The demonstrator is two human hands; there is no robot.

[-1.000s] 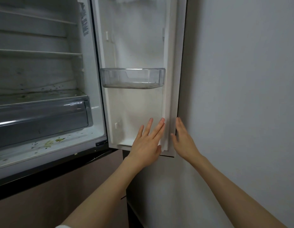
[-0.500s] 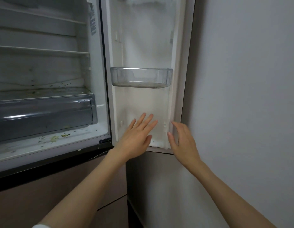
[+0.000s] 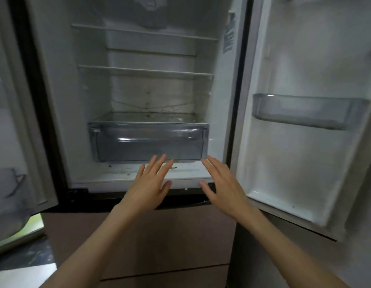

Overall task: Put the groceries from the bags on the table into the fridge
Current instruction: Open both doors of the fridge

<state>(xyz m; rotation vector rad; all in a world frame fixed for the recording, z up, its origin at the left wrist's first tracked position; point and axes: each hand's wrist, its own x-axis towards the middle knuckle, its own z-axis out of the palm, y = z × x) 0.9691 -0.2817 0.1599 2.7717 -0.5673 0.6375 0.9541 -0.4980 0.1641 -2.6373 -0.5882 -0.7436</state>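
Both fridge (image 3: 55,121) doors stand open as the left hand (image 3: 148,189) and right hand (image 3: 223,189) hover spread and empty, crisper drawer (image 3: 148,142) (long axis crosswise) at twelve o'clock, the two about equally near.

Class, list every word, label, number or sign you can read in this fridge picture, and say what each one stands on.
Sticker on the fridge's inner right wall: printed lines, too blurred to read.
No other text shows on the shelves, the drawer or the door bin.
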